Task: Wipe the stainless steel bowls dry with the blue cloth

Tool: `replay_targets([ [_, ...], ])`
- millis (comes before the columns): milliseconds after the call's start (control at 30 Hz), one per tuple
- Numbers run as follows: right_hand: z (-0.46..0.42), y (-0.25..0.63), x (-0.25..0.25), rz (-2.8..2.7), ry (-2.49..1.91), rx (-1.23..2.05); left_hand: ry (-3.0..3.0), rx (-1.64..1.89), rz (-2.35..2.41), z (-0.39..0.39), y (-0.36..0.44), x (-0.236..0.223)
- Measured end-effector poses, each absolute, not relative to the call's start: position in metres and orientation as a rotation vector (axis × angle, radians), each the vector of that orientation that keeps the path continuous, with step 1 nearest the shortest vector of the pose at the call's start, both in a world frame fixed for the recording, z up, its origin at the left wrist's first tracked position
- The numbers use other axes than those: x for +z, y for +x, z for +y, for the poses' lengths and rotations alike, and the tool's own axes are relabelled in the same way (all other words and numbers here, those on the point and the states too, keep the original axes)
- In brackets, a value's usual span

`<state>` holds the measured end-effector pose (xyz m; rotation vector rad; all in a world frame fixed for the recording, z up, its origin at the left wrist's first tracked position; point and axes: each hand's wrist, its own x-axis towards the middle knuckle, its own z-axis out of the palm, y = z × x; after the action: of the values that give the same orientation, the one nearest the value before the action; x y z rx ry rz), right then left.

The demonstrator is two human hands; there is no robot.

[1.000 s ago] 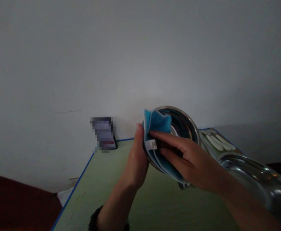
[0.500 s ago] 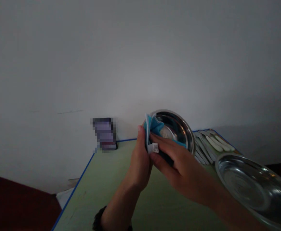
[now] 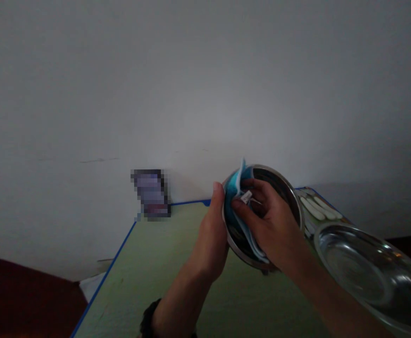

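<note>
A round steel bowl is held up over the table, its open side toward me. My left hand grips its left rim, thumb on top and the other fingers hidden behind the bowl. A blue cloth with a white edge and a small white tag lies against the inside left wall. My right hand is inside the bowl, fingers closed on the cloth and pressing it to the metal.
At the right stands a large oval steel basin. Behind it lie several white-handled utensils on the green table. A pixelated phone leans on the wall at the back left.
The bowl has shifted right and a little down, turning more toward me. My right hand has moved rightward into the bowl with the cloth, away from the left rim.
</note>
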<state>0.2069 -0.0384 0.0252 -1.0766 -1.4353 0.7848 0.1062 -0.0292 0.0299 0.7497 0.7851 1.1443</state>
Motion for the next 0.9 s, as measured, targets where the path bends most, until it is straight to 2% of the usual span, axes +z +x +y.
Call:
replay_targets([
  [167, -0.039, 0.218, 0.035, -1.76, -1.06, 0.806, 0.713, 1.124, 0.771, -0.026, 0.101, 0.032],
  [267, -0.041, 0.224, 0.042, -1.96, -1.007, 0.884, 0.691, 0.992, 0.762, -0.022, 0.093, 0.035],
  [333, -0.04, 0.224, 0.041, -1.918, -1.02, 0.866, 0.699, 0.959, 0.736, -0.022, 0.092, 0.034],
  [567, -0.037, 0.216, 0.029, -1.749, -1.113, 0.417, 0.792, 1.075, 0.66, -0.026, 0.102, 0.032],
  [733, -0.042, 0.214, 0.031, -1.868, -1.071, 0.438, 0.782, 1.135, 0.703, -0.022, 0.099, 0.031],
  [900, -0.039, 0.217, 0.03, -1.808, -1.214, 0.507, 0.69, 1.094, 0.802, -0.023, 0.102, 0.033],
])
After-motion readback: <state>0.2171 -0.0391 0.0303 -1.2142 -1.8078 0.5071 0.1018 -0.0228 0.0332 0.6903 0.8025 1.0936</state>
